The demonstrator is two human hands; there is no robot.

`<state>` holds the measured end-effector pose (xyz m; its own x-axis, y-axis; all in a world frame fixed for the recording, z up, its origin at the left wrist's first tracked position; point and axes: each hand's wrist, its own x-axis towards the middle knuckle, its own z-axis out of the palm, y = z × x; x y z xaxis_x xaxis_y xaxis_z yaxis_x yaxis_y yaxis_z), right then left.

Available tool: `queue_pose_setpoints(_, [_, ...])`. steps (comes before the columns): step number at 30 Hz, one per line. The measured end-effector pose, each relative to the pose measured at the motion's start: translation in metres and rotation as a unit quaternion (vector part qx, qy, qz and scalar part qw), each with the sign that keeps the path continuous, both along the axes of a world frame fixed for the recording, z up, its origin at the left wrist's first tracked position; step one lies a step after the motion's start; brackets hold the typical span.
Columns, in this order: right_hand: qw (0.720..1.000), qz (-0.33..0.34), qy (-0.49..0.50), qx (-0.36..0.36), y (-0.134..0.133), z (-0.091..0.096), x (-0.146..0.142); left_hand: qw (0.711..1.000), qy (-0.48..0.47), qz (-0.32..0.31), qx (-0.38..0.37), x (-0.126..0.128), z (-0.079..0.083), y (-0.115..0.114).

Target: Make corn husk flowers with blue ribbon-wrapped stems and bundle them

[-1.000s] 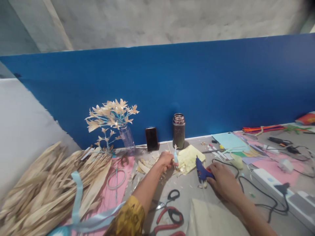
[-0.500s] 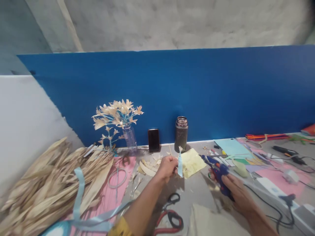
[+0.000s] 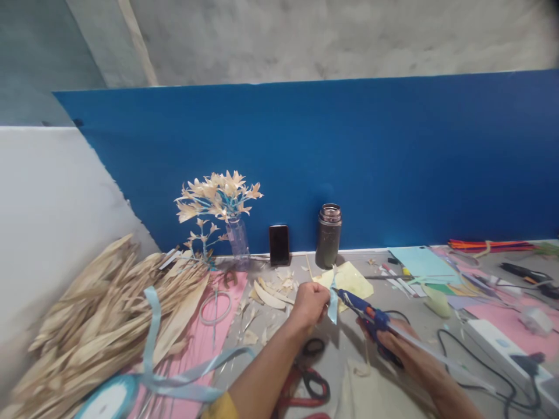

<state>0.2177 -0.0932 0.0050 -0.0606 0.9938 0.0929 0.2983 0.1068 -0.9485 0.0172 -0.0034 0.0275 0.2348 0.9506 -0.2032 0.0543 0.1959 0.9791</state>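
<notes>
My left hand (image 3: 311, 304) is closed in a pinch on a thin flower stem, mostly hidden by the fingers. A light blue ribbon strip (image 3: 333, 307) hangs from the stem, below a small pale bloom. My right hand (image 3: 399, 343) grips a blue glue gun (image 3: 362, 305), whose nozzle tip is at the ribbon, touching or very near it. A clear glue stick (image 3: 441, 355) sticks out of the gun's back. Behind both hands lies a yellow paper sheet (image 3: 356, 280) with smears on it.
Dried husks (image 3: 100, 308) and a ribbon roll (image 3: 109, 398) lie left. At the back stand a vase (image 3: 238, 241) of husk flowers, a phone (image 3: 279, 244) and a flask (image 3: 329, 235). Red-handled scissors (image 3: 317, 387) lie in front; a power strip (image 3: 502, 349) and cords are right.
My right hand has brought the glue gun leftward, from beside the yellow paper to the ribbon on the stem. My left hand keeps its pinch. The view has shifted slightly.
</notes>
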Motion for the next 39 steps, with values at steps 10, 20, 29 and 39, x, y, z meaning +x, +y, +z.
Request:
queue_pose_setpoints(10, [0.999,-0.035,-0.024,0.000,-0.002,0.010,-0.004,1.000,0.001,0.002,-0.019,0.000,-0.004,0.001])
queue_pose_setpoints(20, [0.997,-0.044,-0.068,0.006,0.000,0.001,0.001,1.000,0.003,0.004,-0.019,0.000,-0.008,0.003])
queue_pose_setpoints(29, [0.997,-0.062,-0.053,0.008,-0.001,-0.033,0.014,1.000,0.011,0.009,-0.009,-0.001,-0.010,0.004])
queue_pose_setpoints(39, [0.955,-0.092,-0.276,0.056,0.021,-0.016,0.020,0.999,0.024,0.028,-0.007,-0.008,0.003,-0.004])
